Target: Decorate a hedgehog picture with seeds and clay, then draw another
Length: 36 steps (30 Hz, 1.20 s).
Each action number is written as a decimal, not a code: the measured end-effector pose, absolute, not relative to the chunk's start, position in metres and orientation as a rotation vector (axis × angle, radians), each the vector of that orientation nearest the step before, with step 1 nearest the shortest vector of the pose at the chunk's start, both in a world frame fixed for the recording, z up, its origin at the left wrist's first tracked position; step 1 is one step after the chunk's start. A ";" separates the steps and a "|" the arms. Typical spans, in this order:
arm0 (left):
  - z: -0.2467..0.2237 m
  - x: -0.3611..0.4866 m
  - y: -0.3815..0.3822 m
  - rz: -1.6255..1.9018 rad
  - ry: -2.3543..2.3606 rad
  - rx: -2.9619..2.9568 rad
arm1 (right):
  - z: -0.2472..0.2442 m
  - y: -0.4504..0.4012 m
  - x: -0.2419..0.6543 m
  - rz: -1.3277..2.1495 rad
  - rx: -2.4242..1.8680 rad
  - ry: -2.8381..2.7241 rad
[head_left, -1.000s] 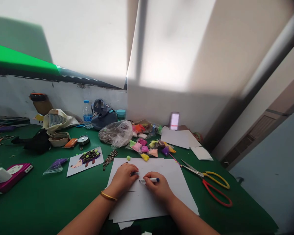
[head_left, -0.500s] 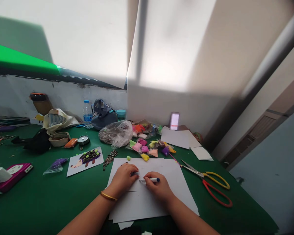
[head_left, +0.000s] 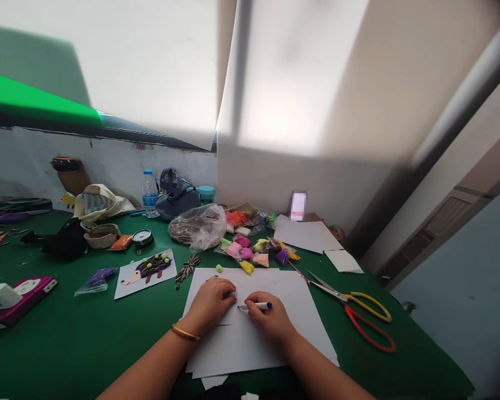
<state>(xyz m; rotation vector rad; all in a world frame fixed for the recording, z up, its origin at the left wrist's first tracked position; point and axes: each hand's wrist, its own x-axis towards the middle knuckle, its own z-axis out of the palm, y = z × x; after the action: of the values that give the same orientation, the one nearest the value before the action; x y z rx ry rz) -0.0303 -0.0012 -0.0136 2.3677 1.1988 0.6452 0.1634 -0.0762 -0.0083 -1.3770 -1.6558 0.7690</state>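
Observation:
White paper sheets (head_left: 250, 347) lie stacked on the green table before me. My right hand (head_left: 270, 319) grips a white marker (head_left: 259, 306) with a dark blue end, its tip at the paper near the middle. On the left part of the sheets rests my left hand (head_left: 213, 303), a gold bangle (head_left: 185, 332) on its wrist. Its fingers are curled around a small, pale, translucent item (head_left: 232, 295) that I cannot identify. A light green clay ball (head_left: 219, 268) sits by the top edge of the paper. Short thin lines show beside my left hand.
Open scissors (head_left: 345, 298) lie right of the paper. Colourful clay packets (head_left: 241, 250) and a plastic bag (head_left: 200, 228) are behind it. Leftward are seeds (head_left: 187, 270), a hedgehog picture (head_left: 145, 273), a purple packet (head_left: 95, 281) and a magenta device (head_left: 20, 300). A phone (head_left: 298, 205) stands at the back.

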 end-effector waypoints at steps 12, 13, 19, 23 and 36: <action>-0.014 -0.031 -0.001 0.632 1.204 2.369 | -0.007 -0.077 0.163 0.785 -1.371 -1.639; -0.013 -0.031 -0.001 0.633 1.204 2.368 | -0.007 -0.077 0.163 0.786 -1.373 -1.636; -0.012 -0.030 -0.002 0.647 1.208 2.369 | -0.010 -0.075 0.164 0.789 -1.385 -1.640; -0.013 -0.031 -0.001 0.650 1.203 2.374 | -0.010 -0.076 0.163 0.769 -1.397 -1.674; -0.016 -0.030 0.000 0.654 1.181 2.390 | -0.009 -0.076 0.162 0.721 -1.462 -1.665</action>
<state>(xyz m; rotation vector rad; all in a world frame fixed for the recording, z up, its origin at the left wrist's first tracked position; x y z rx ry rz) -0.0302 0.0002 -0.0160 2.3896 1.1806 0.6542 0.1620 -0.0756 -0.0089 -1.4616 -1.6650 0.7214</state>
